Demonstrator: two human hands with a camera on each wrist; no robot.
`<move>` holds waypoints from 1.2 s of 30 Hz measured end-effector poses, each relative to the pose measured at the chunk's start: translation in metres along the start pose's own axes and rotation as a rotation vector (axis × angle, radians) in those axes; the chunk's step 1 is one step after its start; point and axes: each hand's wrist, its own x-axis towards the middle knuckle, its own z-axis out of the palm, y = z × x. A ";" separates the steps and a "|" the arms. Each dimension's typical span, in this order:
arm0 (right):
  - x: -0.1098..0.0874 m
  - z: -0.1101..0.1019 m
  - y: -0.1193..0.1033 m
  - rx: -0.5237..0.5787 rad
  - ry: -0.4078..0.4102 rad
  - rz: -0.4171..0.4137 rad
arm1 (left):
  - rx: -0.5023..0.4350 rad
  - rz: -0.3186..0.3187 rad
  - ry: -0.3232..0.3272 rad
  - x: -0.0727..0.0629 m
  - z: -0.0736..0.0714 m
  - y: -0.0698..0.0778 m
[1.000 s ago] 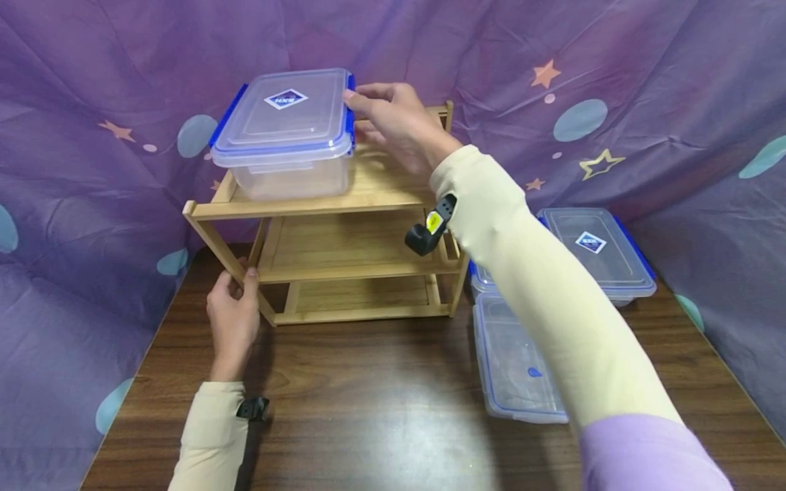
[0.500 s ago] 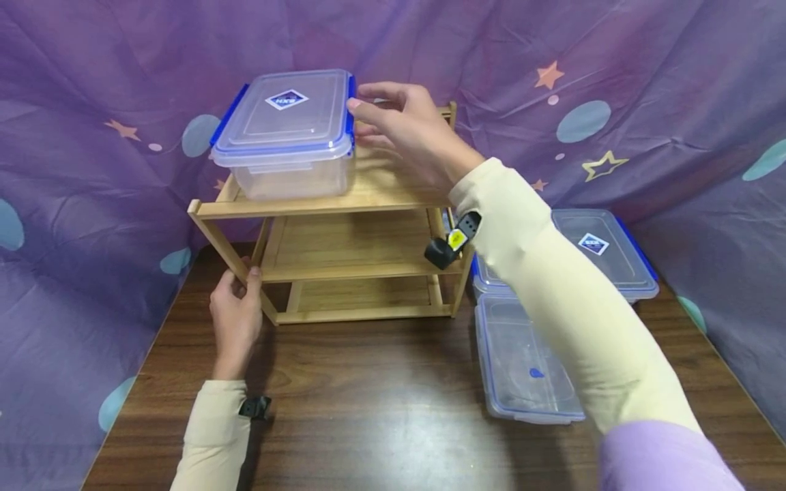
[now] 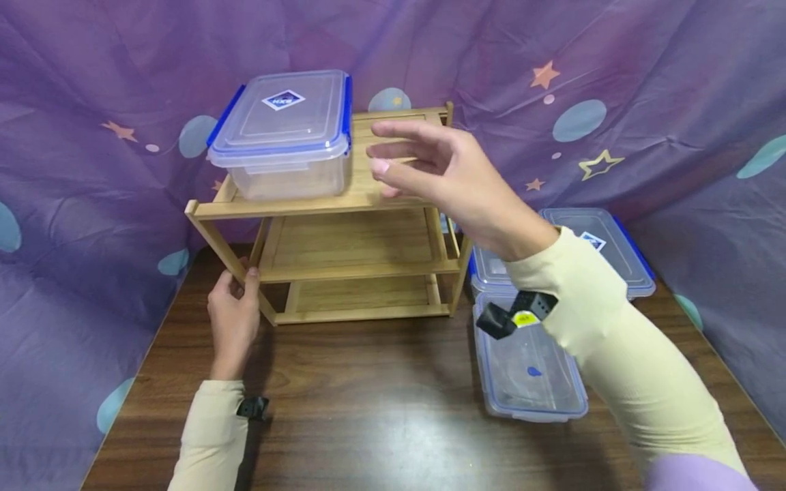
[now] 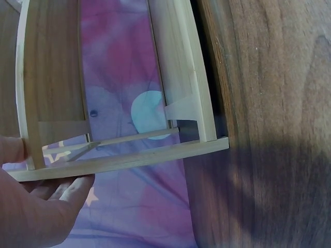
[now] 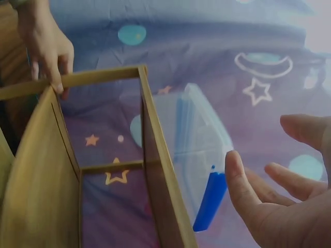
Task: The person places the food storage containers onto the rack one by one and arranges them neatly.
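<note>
A three-tier wooden rack point(image 3: 344, 242) stands at the back of the table. On the left of its top shelf sits a clear lidded food container point(image 3: 295, 129) with blue side clips. My left hand point(image 3: 233, 317) grips the rack's left front post point(image 4: 129, 159), thumb on one side and fingers on the other in the left wrist view. My right hand point(image 3: 451, 174) is in the air to the right of the container, apart from it, fingers spread loosely and holding nothing. In the right wrist view the container point(image 5: 199, 129) is beyond the right hand point(image 5: 295, 201).
Right of the rack lie more clear containers: one with a diamond label point(image 3: 583, 228), another partly behind the right forearm point(image 3: 488, 269), and a third point(image 3: 528, 382) nearer the front. The brown wood-grain table point(image 3: 356, 395) meets a purple patterned curtain point(image 3: 491, 54) behind.
My right hand has left the container's right clip and drawn back to the right and toward me. The container stays on the top shelf; my left hand keeps its grip on the post.
</note>
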 end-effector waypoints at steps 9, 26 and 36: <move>-0.073 -0.024 0.009 -0.244 -0.021 -0.020 | -0.004 0.000 0.007 0.001 0.001 0.001; -0.184 -0.114 0.070 -0.411 0.116 0.151 | -0.013 -0.002 0.011 0.001 0.003 -0.001; -0.232 -0.165 0.128 -0.441 0.195 0.223 | -0.013 -0.004 0.006 -0.001 0.001 -0.002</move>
